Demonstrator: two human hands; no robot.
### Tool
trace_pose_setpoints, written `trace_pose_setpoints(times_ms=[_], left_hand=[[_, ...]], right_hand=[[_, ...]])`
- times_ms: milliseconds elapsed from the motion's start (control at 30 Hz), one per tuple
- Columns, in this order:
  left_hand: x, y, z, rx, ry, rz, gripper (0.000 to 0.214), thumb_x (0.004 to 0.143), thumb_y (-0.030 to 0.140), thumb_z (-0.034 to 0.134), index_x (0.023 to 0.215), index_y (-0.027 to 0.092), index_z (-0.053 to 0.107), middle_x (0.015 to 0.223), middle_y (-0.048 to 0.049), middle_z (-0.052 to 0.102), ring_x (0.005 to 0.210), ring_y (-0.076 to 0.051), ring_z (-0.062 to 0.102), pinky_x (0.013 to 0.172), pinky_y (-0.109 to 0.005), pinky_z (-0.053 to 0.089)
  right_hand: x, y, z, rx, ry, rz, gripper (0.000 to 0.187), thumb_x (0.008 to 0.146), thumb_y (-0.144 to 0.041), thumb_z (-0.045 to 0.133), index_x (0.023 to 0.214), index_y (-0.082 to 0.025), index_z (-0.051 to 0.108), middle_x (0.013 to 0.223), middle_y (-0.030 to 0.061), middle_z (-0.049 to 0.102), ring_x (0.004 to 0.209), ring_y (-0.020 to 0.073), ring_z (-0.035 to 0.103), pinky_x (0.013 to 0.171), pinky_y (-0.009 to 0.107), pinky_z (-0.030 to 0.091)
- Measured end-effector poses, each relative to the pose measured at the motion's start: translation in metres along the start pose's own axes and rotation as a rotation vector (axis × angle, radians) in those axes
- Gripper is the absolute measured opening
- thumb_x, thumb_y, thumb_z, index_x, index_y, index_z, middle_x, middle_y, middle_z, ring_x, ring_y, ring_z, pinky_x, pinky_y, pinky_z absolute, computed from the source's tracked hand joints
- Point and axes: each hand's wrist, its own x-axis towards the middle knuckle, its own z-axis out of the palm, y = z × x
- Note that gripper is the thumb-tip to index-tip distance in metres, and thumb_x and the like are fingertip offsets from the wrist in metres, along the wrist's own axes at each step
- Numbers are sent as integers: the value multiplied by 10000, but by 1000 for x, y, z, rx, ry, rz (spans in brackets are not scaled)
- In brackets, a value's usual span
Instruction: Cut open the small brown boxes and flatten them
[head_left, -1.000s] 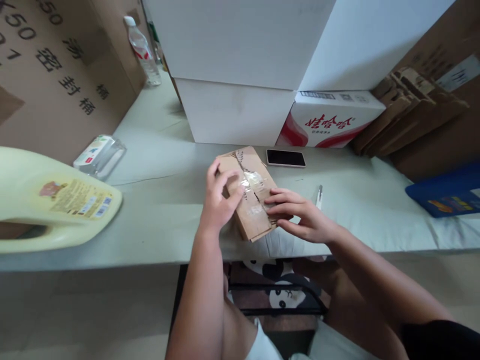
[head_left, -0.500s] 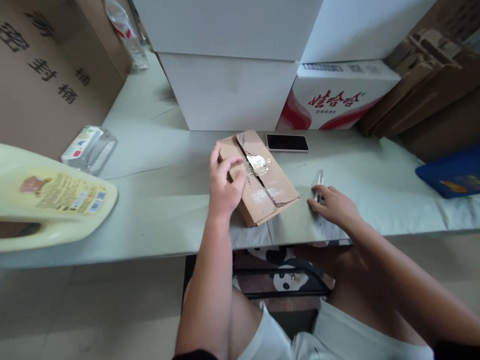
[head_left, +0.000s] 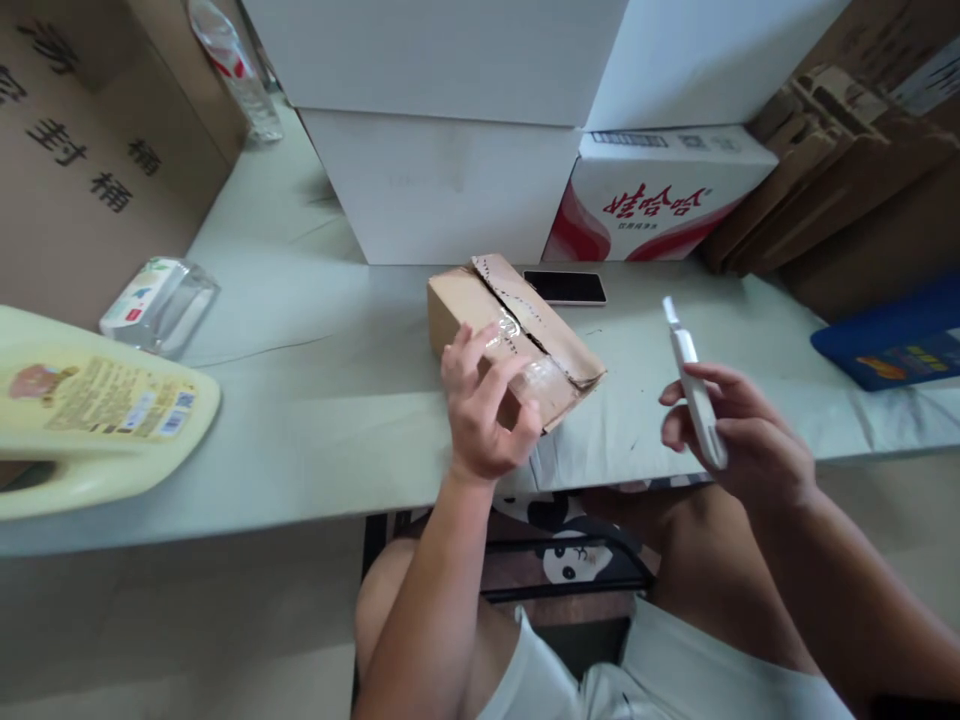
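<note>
A small brown cardboard box lies at an angle on the table, with shiny tape along its top seam. My left hand is at its near left side, fingers curled over the top and thumb bent at the near edge. Part of the box is hidden behind that hand. To the right, my right hand grips a white utility knife above the table, its blade end pointing up and away from me, apart from the box.
Behind the box lie a black phone and stacked white cartons. On the left are a yellow jug, a clear-sided pack, a plastic bottle and a large carton. A blue package is at right.
My right hand has lifted the utility knife off the table and moved right. My left hand has slid toward me along the box, and the box has turned and tilted slightly.
</note>
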Motion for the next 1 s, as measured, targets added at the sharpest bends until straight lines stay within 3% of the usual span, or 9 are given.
trace_pose_setpoints(times_ms=[100, 233, 300, 500, 600, 767, 1000], left_hand=[[-2, -4, 5, 45, -23, 40, 305, 840, 433, 564, 1057, 243, 662, 1295, -106, 622, 1352, -350, 497, 1159, -604, 374], [0, -11, 5, 76, -22, 40, 270, 819, 417, 563, 1012, 251, 654, 1175, -98, 647, 1279, -322, 530, 1132, -549, 420], [-1, -11, 4, 95, -16, 22, 206, 821, 362, 546, 958, 245, 645, 1099, -97, 652, 1227, -309, 550, 1101, -527, 447], [-2, -13, 2, 94, 24, 39, 149, 836, 250, 487, 893, 232, 623, 980, -92, 636, 1089, -271, 579, 1009, -479, 489], [-1, -16, 5, 88, 36, 52, 167, 845, 271, 453, 872, 237, 615, 952, -86, 627, 1061, -268, 573, 1001, -480, 482], [0, -18, 8, 113, 46, 37, 194, 866, 298, 408, 862, 240, 593, 939, -84, 619, 1031, -262, 576, 988, -466, 481], [-1, -16, 7, 131, 38, 36, 202, 870, 299, 400, 866, 249, 596, 942, -81, 616, 1045, -264, 577, 1013, -469, 470]], right_hand=[[17, -17, 26, 74, -17, -89, 376, 776, -449, 617, 1103, -263, 589, 812, 56, 690, 667, 219, 685, 586, 380, 563], [34, -27, 58, 51, -25, -212, 298, 824, -383, 713, 1004, -260, 509, 649, -22, 654, 545, 146, 618, 507, 267, 487], [34, -26, 66, 10, -80, -263, 270, 904, -435, 666, 947, -254, 471, 592, -44, 627, 484, 120, 581, 462, 230, 443], [25, -10, 65, -324, -233, -261, 273, 1003, -476, 537, 1091, -234, 628, 618, -28, 647, 497, 110, 583, 510, 241, 484], [27, -2, 60, -484, -244, -340, 317, 1003, -458, 537, 1149, -231, 704, 739, 13, 714, 572, 124, 638, 590, 270, 532], [31, 1, 57, -472, -155, -446, 339, 1021, -437, 494, 1128, -214, 727, 849, 49, 761, 643, 139, 684, 632, 281, 569], [28, -15, 66, -661, -261, -516, 291, 989, -354, 535, 1145, -202, 729, 964, 86, 781, 771, 176, 740, 778, 321, 604]])
